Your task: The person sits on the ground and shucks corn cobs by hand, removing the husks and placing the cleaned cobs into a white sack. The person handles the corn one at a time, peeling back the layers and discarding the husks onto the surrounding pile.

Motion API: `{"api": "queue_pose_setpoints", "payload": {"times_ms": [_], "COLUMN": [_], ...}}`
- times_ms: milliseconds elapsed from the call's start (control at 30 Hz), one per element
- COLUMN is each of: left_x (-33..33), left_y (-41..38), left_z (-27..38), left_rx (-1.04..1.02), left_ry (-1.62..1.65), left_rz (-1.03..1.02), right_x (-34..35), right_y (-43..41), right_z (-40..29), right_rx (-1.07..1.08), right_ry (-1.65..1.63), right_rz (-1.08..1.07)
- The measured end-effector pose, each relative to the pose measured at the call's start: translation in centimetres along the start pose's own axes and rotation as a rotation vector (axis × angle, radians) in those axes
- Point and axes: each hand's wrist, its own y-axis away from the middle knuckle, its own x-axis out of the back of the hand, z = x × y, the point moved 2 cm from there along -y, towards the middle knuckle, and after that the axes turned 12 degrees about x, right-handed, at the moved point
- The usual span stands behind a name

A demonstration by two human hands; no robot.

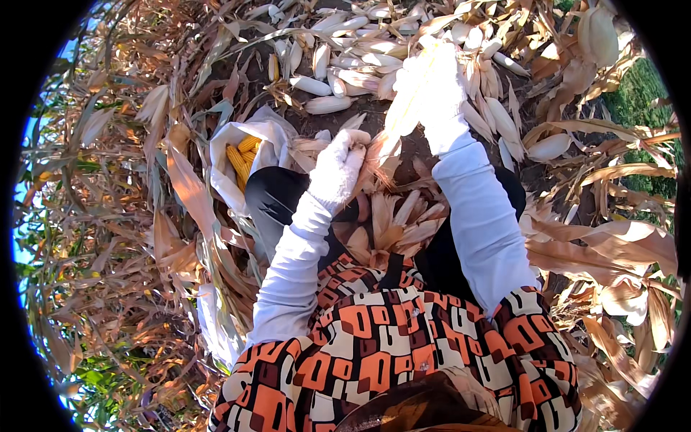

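Observation:
My left hand [343, 164], in a white glove, is closed on dry corn husk [380, 154] at the silk end, left of centre. Up and to the right, my right hand [434, 86], also gloved, grips an ear of corn [407, 105] from which that husk hangs. Glare washes out the right hand and much of the ear, so its fingers and the kernels are hard to make out. Beside my left knee stands an open white sack [221, 156] with husked yellow corn cobs [240, 162] in it.
A heap of ears in pale husks [372, 59] lies on the soil beyond my hands. Loose husks [399, 216] lie between my legs. Dry corn stalks [135, 216] crowd the left side, and broad dry leaves [604, 248] spread at the right.

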Motion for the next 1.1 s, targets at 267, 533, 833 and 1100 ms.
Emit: {"api": "queue_pose_setpoints", "payload": {"times_ms": [267,533,833,1100], "left_x": [1.7,-7.0,-0.1,5.1], "left_y": [-0.5,-2.0,-6.6,-7.6], "left_z": [2.5,-1.2,-2.8,-2.4], "left_rx": [-0.221,-0.137,0.254,0.12], "left_ry": [-0.447,0.384,1.345,0.549], "left_rz": [0.288,0.085,0.265,0.415], "right_x": [2.9,-1.3,0.8,1.9], "right_y": [-0.6,2.2,2.2,1.0], "right_z": [3.1,2.2,-0.3,-2.0], "right_rx": [0.215,0.182,-0.419,0.198], "right_ry": [0.401,0.569,0.089,1.249], "right_rz": [-0.207,-0.08,-0.182,-0.233]}}
